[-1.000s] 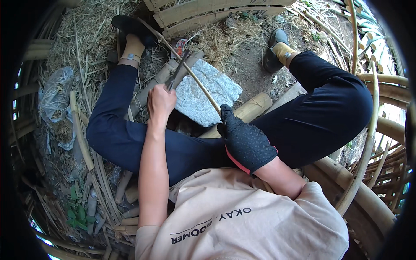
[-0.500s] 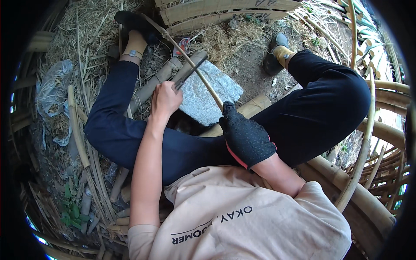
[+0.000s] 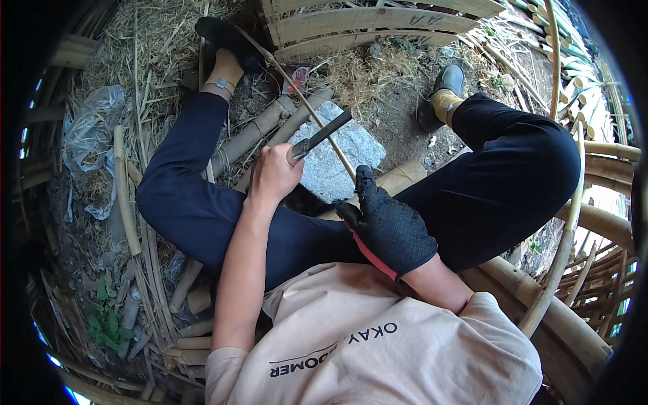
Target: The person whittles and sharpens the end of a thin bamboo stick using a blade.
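My bare left hand is closed round the handle of a knife. Its dark, straight blade points up and to the right, across a thin bamboo strip. In a black glove with a pink edge, my right hand is at the strip's near end. Its forefinger lies along the strip and the thumb stands apart; the other fingers are hidden underneath. The strip slants away toward my left shoe. A rough grey stone block lies below the blade and strip, between my legs.
Bamboo poles lie left of the stone. Farther off stands a slatted wooden panel. Crumpled clear plastic and straw cover the left ground. A thick bamboo pole runs at my right, with cut bamboo stacked beyond.
The knife has swung so its blade reaches farther right, and my left hand has shifted right and nearer. My right hand has dropped slightly nearer me, its thumb now spread from the forefinger.
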